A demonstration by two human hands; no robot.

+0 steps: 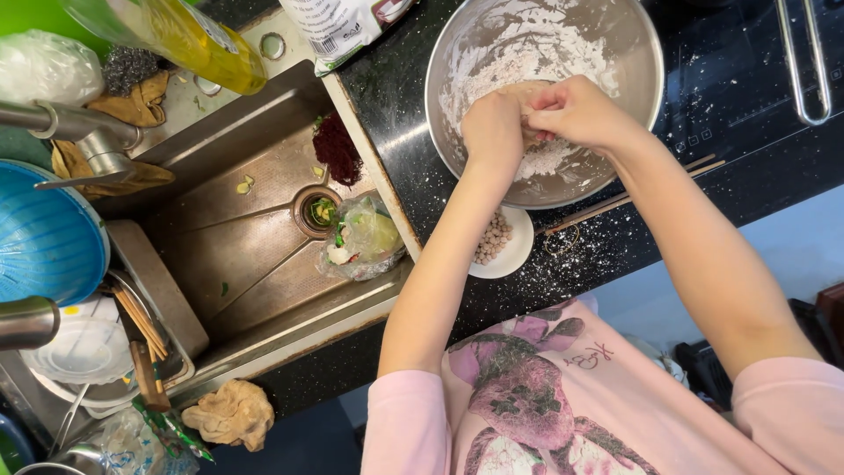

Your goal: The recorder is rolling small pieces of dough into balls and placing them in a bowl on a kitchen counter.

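Pale lump of dough (527, 95), pinched between both hands inside the wide round steel mixing bowl (457, 53) on the far part of the black speckled stone worktop (396, 97).

Head view: left hand (492, 127) curled knuckles-up and closed on the near-left side of the lump; right hand (576, 110) folded over it from the right, fingers gripping the same dough. Loose white flour (519, 62) smeared up the bowl's wall and heaped on its floor.

Possible trouble, as a judgement: bowl unsteadied by any free hand, so likely to slide or spin on the floury stone under a hard press. Small white plate (519, 251) of little tan dough balls (494, 237) tucked just under the bowl's near rim, beside the left forearm, open to a knock. Pair of thin wooden chopsticks (615, 198) lying partly under the right forearm, easy to sweep off the near edge. More flour liable to spill over the rim.

Surface and room: worktop dusted white around the bowl; black glass hob (747, 79) to the right. Brownish steel sink (246, 220) to the left, holding a clear bag of vegetable scraps (365, 237) by the drain. Yellow bottle (193, 35) at the far edge, blue plastic colander (44, 233) far left, crumpled tan cloth (230, 413) near the sink's front.
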